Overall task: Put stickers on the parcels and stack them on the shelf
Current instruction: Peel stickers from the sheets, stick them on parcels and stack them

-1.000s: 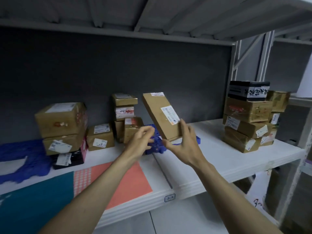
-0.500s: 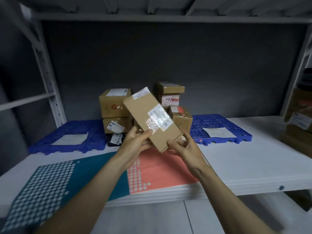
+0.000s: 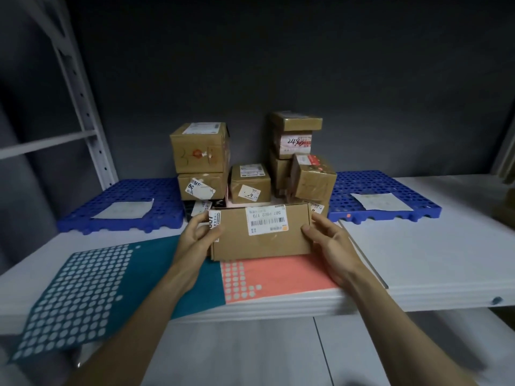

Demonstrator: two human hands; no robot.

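Observation:
A flat brown parcel (image 3: pixel 264 240) with a white barcode label lies level over the white shelf (image 3: pixel 432 260), in front of the stacked parcels. My left hand (image 3: pixel 199 238) grips its left end, thumb on top near a small white sticker (image 3: pixel 214 222). My right hand (image 3: pixel 328 240) holds its right end with curled fingers. Whether the parcel's underside touches the shelf I cannot tell. Behind it stands a cluster of labelled cardboard parcels (image 3: pixel 200 151), stacked two or three high.
A teal sticker sheet (image 3: pixel 92 288) and a coral sticker sheet (image 3: pixel 278 280) with white dots lie at the shelf's front. Blue perforated mats (image 3: pixel 122 201) (image 3: pixel 384 201) flank the parcels. A white upright post (image 3: pixel 80 93) stands at the left.
The parcel came down from a tilted, raised pose to lie flat and low in front of the stack. Both hands shifted to its two ends. The view turned left.

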